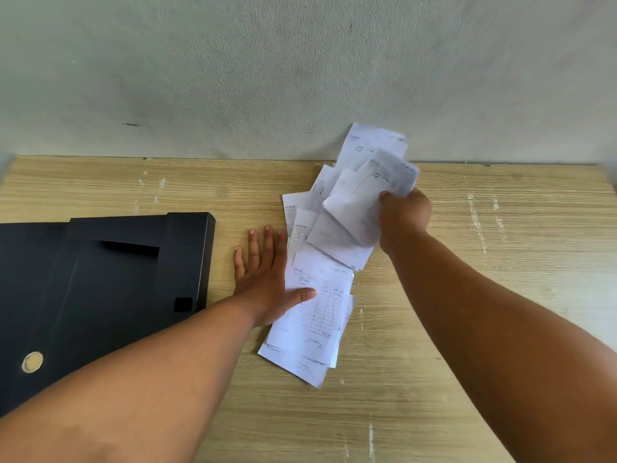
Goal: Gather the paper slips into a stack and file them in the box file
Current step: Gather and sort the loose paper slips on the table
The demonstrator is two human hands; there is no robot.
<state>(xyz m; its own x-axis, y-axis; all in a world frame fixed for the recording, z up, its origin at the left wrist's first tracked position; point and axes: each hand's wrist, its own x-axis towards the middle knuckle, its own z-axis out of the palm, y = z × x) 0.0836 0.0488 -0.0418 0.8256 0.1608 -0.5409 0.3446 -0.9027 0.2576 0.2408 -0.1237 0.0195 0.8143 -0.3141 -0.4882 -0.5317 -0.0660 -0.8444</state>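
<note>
Right now the right hand (405, 212) squeezes a bunch of paper slips (364, 195) near the middle of the frame, while the left hand (267, 279), fingers spread flat, presses more slips (310, 329) lying just below, with the box file (100, 279) far left.

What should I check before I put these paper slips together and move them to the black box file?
1. Right hand grips a bunch of slips: ok.
2. Left hand pins the loose slips on the table: ok.
3. All slips in one squared stack: not ok, they are fanned out.
4. Box file open to receive them: not ok, it lies closed.
5. Slips hidden under others: cannot tell.
</note>
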